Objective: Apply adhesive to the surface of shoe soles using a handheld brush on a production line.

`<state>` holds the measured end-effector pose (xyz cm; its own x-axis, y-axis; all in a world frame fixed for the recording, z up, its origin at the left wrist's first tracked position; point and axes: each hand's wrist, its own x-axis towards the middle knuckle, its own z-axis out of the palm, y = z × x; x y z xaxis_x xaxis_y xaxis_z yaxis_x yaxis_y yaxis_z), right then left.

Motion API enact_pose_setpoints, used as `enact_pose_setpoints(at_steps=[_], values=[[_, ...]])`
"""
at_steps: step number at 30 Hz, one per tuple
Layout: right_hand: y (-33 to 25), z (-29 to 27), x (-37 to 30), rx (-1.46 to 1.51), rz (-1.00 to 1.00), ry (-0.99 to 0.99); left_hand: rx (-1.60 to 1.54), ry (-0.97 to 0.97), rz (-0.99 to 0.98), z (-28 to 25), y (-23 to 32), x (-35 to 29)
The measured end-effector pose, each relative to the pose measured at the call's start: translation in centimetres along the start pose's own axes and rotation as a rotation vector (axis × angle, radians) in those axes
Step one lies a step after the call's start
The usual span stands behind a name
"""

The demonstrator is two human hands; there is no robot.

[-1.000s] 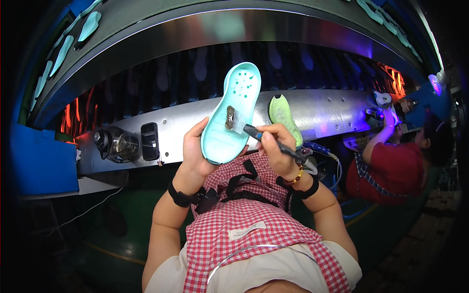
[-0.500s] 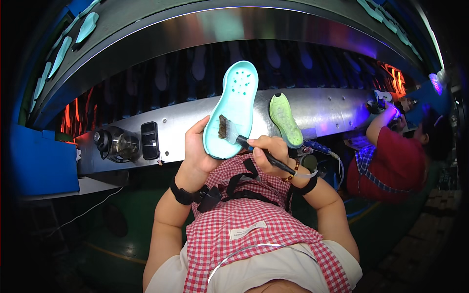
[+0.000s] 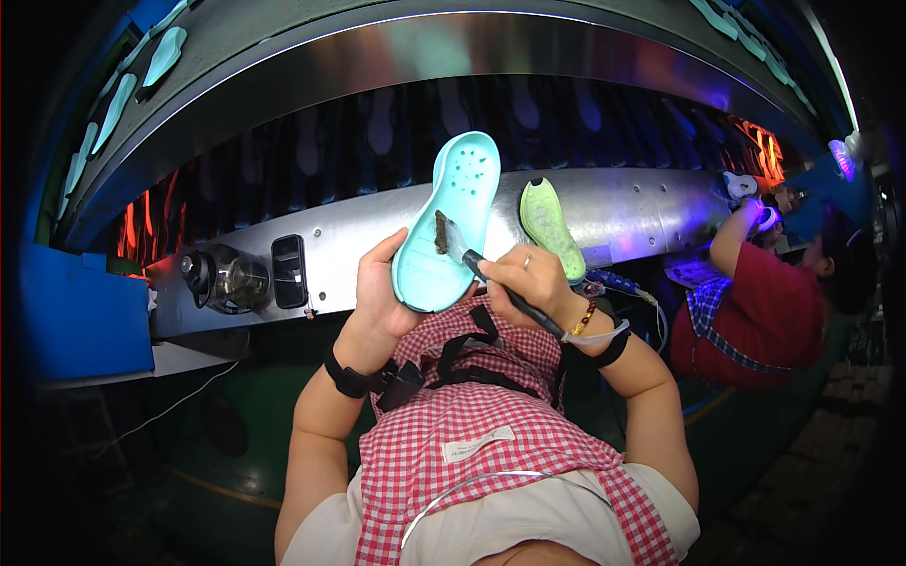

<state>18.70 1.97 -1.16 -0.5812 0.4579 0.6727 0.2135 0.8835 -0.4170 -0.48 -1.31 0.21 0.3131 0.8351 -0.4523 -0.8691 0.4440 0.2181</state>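
My left hand (image 3: 380, 288) grips the near, left edge of a turquoise shoe sole (image 3: 462, 203), which is tilted up toward me. Its far end has a cluster of small holes. In my right hand (image 3: 536, 286) is a brush (image 3: 517, 300) with a dark handle and a clear tube trailing from it. The brown bristles touch the sole's inner face near its middle. A pale green sole (image 3: 550, 226) with a black tip lies on the metal ledge, just right of the turquoise one.
The metal ledge (image 3: 651, 203) runs across in front of me, bearing a glass jug (image 3: 231, 279) and a black tray (image 3: 289, 272) at left. Glowing heaters (image 3: 146, 231) sit beyond it. More soles (image 3: 115, 111) lie on the upper belt. At right, a person in a red top (image 3: 760, 321) works.
The turquoise sole has dropped slightly toward me. My right hand and the brush have shifted a little to the right, and the bristles have moved up the sole.
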Motion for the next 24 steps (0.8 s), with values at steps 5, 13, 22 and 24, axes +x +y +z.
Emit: enact_pose_setpoints(at_steps=[5,13,22,24], values=[[-0.5,-0.1,0.7,0.127,0.145,0.113,0.084,-0.028,0.007,0.0,-0.2,0.1],[2.8,0.1,1.7,0.526,0.767,0.290,0.076,-0.002,0.064,1.0,-2.1,-0.2],[3.0,1.6,2.3,0.352,0.600,0.245,0.144,0.032,0.218,2.1,-4.4,0.1],[2.3,0.7,2.6,0.267,0.514,0.199,0.163,0.027,0.213,2.1,-4.3,0.2]])
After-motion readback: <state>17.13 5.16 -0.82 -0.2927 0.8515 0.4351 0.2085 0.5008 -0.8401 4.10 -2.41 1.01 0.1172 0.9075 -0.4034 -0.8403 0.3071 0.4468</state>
